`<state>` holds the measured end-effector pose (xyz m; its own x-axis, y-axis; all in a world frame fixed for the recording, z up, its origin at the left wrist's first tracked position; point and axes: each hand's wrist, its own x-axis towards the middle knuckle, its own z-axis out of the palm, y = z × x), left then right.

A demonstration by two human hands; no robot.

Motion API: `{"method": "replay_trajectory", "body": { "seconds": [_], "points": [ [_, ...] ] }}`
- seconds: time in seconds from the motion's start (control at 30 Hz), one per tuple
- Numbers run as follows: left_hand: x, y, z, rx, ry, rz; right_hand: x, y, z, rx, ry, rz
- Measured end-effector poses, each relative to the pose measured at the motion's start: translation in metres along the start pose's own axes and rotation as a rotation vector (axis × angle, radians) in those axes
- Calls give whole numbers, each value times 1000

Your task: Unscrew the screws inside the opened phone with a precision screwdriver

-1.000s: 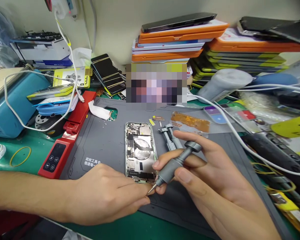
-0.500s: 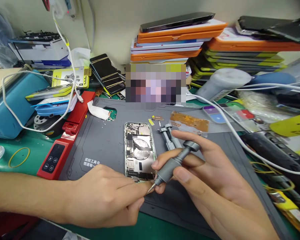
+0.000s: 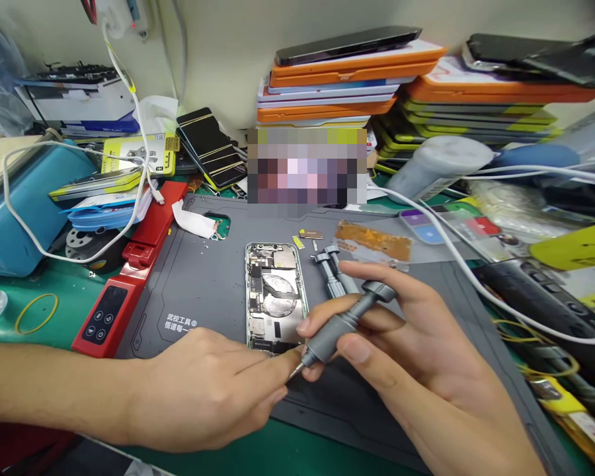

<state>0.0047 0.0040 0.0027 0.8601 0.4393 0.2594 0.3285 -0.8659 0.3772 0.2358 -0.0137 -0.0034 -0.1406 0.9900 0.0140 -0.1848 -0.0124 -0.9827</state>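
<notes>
Grey mat (image 3: pixel 203 284), hands (image 3: pixel 203 390) apparently touching screwdriver (image 3: pixel 342 324) tip beside phone (image 3: pixel 275 297).

Grey screwdriver (image 3: pixel 344 322); grey mat (image 3: pixel 208 277); green bench (image 3: pixel 59 311); red tool (image 3: pixel 129 277); orange cases (image 3: pixel 352 63); white cable (image 3: pixel 456 258).

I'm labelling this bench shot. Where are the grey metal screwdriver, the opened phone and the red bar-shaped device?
Grey metal screwdriver (image 3: pixel 344 325), head view, mid-handle.
Opened phone with bare internals (image 3: pixel 274 291), head view, round coil.
Red bar-shaped device (image 3: pixel 110 316), head view, black button panel.

Matt grey metal screwdriver (image 3: pixel 344 325) over a smooth matt (rubbery-looking) grey mat (image 3: pixel 203 284).
</notes>
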Motion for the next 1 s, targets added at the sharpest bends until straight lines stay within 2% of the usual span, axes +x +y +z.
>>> {"method": "replay_trajectory", "body": {
  "seconds": [0.73, 1.0],
  "points": [
    [-1, -3, -1, -62, -41, -9, 4, -3, -5, 150, -32, 110],
    [-1, -4, -3, -83, -1, 7, 3, 0, -4, 135, -43, 104]
  ]
}}
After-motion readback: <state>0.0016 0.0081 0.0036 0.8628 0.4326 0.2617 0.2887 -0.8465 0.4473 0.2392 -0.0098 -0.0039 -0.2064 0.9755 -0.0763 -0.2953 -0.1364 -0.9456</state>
